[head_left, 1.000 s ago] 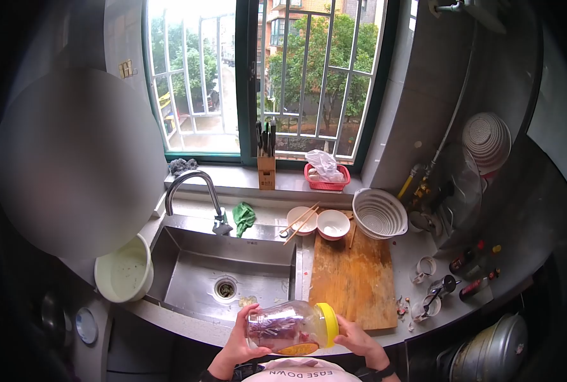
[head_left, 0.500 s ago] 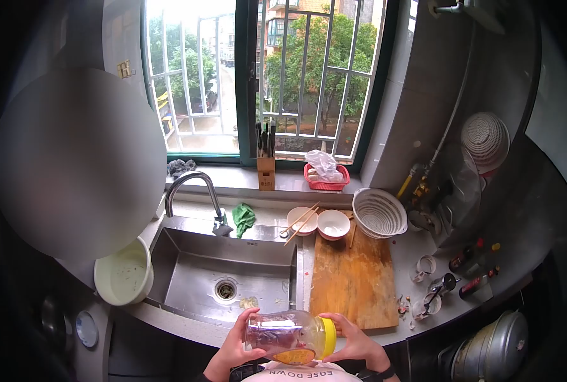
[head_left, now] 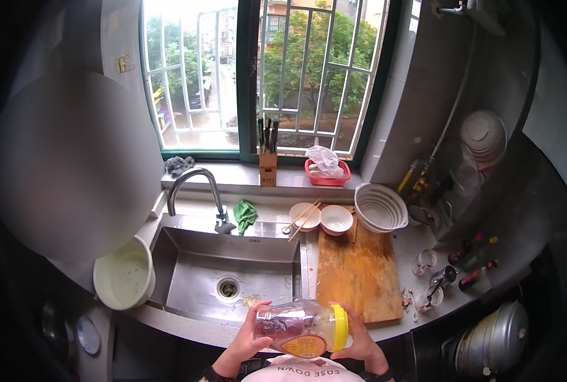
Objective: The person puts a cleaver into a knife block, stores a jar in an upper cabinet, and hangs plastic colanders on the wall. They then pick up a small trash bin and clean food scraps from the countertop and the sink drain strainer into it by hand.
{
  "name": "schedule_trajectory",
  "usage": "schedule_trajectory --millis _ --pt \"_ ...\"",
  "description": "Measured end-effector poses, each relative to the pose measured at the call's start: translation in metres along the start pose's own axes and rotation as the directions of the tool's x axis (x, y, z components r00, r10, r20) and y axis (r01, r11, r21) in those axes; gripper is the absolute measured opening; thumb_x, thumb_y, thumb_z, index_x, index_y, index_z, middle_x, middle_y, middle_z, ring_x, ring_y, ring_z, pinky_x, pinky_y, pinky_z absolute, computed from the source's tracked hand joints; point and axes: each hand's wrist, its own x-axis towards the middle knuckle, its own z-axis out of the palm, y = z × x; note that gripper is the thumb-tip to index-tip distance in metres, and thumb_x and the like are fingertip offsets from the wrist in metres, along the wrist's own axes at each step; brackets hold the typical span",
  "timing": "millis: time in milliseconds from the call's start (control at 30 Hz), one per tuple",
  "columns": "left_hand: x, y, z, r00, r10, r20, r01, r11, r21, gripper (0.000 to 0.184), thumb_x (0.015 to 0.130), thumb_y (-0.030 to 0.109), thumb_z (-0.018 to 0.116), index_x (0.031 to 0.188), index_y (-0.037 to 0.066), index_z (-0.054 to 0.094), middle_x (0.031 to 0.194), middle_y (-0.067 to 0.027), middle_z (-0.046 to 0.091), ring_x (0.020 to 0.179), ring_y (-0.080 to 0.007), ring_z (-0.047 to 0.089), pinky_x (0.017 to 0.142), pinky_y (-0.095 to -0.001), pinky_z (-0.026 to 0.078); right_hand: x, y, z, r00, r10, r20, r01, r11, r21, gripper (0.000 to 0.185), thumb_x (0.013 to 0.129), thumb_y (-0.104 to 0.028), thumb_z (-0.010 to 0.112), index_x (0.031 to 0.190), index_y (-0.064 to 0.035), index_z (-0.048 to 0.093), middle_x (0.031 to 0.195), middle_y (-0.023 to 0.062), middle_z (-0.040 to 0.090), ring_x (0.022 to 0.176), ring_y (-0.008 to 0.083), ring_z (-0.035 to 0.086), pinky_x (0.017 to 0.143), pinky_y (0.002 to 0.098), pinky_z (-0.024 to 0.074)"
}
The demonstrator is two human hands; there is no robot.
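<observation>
Jar [head_left: 290,328] held sideways between left hand [head_left: 242,345] and right hand [head_left: 365,347].
A tub [head_left: 124,277] sits left of the sink [head_left: 197,274]; the left hand grips the jar's base, the jar raised by the tabletop's [head_left: 175,323] near edge; the right hand cups its yellow lid [head_left: 340,328]. Rightward come a board [head_left: 360,274], a colander [head_left: 381,208] at its far end, then cups [head_left: 425,262] and bottles [head_left: 477,275].

Clear jar [head_left: 300,327], yellow lid [head_left: 340,327], held sideways
</observation>
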Motion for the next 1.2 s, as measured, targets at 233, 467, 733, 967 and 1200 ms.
schedule_trajectory --millis 233,467,733,967,1200 --pt "0.016 -0.015 -0.013 0.971 -0.09 0.22 0.064 0.991 0.12 0.087 0.069 0.031 0.076 0.133 0.008 0.022 0.118 -0.0121 0.045 0.109 -0.019 0.047 0.093 -0.032 0.038 -0.035 0.03 0.012 0.965 -0.08 -0.251 -0.002 0.951 -0.309 0.106 0.058 -0.059 0.074 0.132 -0.0012 0.023 0.115 0.0151 0.049 0.104 0.0243 0.051 0.09 0.0359 0.0407" --pt "0.036 0.008 0.019 0.826 0.135 0.547 -0.484 0.669 0.565 0.086 0.058 0.034 0.083 0.125 0.006 0.037 0.122 -0.0184 0.041 0.109 -0.0319 0.046 0.086 -0.0347 0.044 -0.056 0.001 0.027 0.882 0.147 -0.448 -0.151 0.988 0.027 0.099 0.071 -0.06 0.061 0.136 -0.0021 0.016 0.117 0.0144 0.047 0.106 0.0221 0.049 0.089 0.0332 0.0399" --pt "0.016 -0.047 0.059 0.892 0.036 0.451 -0.166 0.953 0.253 0.091 0.065 0.025 0.079 0.135 0.009 0.023 0.125 -0.0128 0.038 0.115 -0.0229 0.04 0.093 -0.0361 0.039 -0.125 -0.008 -0.001 0.955 0.192 -0.225 -0.016 0.793 0.609 0.097 0.073 -0.045 0.069 0.141 -0.0105 0.009 0.136 0.0109 0.03 0.124 0.0204 0.032 0.102 0.0312 0.0266" --pt "-0.01 -0.093 0.112 0.91 -0.159 0.384 0.187 0.982 -0.035 0.094 0.065 0.035 0.078 0.136 0.009 0.022 0.123 -0.011 0.037 0.114 -0.021 0.041 0.097 -0.0331 0.033 -0.183 -0.065 -0.047 0.933 0.211 -0.292 -0.227 0.974 -0.021 0.097 0.065 -0.013 0.078 0.139 -0.0048 0.016 0.123 0.0149 0.048 0.112 0.0209 0.048 0.09 0.035 0.0411" --pt "-0.04 -0.086 0.161 0.943 -0.016 0.332 -0.078 0.961 0.267 0.088 0.066 0.018 0.076 0.135 0.009 0.022 0.121 -0.0115 0.038 0.113 -0.0208 0.043 0.096 -0.0326 0.037 -0.248 -0.002 -0.079 0.91 0.361 -0.203 -0.347 0.932 0.104 0.092 0.075 -0.053 0.061 0.137 -0.0025 0.016 0.122 0.0203 0.047 0.109 0.028 0.052 0.086 0.0359 0.0442"
